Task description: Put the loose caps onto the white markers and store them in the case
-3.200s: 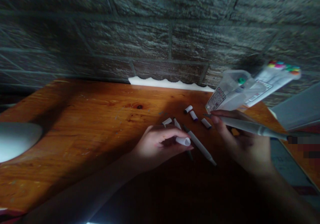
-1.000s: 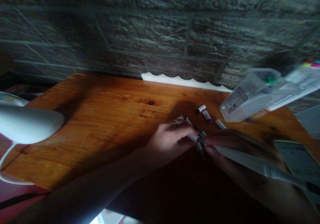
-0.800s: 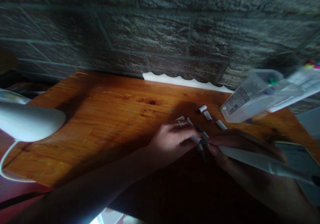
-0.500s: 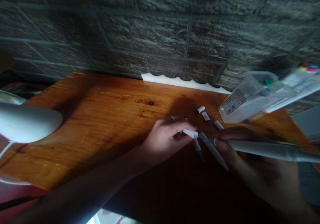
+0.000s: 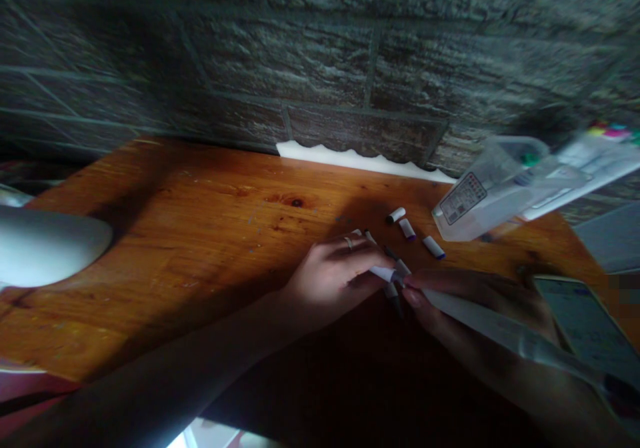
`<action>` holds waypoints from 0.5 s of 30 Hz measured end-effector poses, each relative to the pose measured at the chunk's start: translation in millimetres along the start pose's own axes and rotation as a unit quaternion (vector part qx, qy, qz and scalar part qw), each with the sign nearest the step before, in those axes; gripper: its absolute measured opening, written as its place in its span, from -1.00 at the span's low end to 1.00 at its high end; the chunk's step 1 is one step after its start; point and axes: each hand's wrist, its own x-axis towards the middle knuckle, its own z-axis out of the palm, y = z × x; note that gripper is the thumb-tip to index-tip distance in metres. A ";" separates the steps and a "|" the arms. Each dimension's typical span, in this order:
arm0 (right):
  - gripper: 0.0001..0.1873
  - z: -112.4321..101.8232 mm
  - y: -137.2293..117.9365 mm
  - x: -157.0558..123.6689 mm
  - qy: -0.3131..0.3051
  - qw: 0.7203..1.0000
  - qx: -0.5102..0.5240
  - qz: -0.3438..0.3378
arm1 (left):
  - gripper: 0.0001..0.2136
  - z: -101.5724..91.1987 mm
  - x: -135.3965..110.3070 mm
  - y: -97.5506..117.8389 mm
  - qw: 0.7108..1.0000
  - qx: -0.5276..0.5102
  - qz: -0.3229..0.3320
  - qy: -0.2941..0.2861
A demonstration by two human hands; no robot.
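My left hand, a ring on one finger, is closed in a pinch on a small white marker cap. My right hand grips a long grey-white marker whose tip meets the cap. Both hands hover low over a wooden table. Under them lies another dark-tipped marker, partly hidden. Three loose caps lie just beyond the hands.
A clear plastic marker case with coloured marker ends leans at the right against a dark brick wall. A phone lies at the right edge. A white rounded object sits at the left. A white scalloped strip runs along the wall.
The right hand lowered the marker and brought its tip back against the cap in the left hand; half a second ago the two were apart. The view shifted slightly.
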 end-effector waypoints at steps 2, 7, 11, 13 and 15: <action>-0.84 -0.5 -0.3 -0.1 0.007 1.000 -0.025 0.000 | -0.93 1.5 -0.4 -1.2 1.000 -0.002 0.002 -0.008; -0.96 -4.5 7.4 -3.6 0.037 0.997 -0.070 0.000 | -0.96 -1.2 0.8 -2.3 0.999 -0.018 -0.045 0.024; -0.94 -5.6 10.7 -6.8 0.060 0.996 -0.047 0.036 | -0.93 -3.1 2.4 0.2 0.994 -0.043 -0.097 0.039; -0.94 -3.6 10.9 -6.9 0.073 0.995 -0.016 0.068 | -0.90 -1.7 2.6 2.4 0.988 -0.067 -0.133 0.028; -0.96 -1.3 11.6 -6.1 0.092 0.990 0.024 0.105 | -0.84 0.2 2.1 4.3 0.981 -0.103 -0.165 0.011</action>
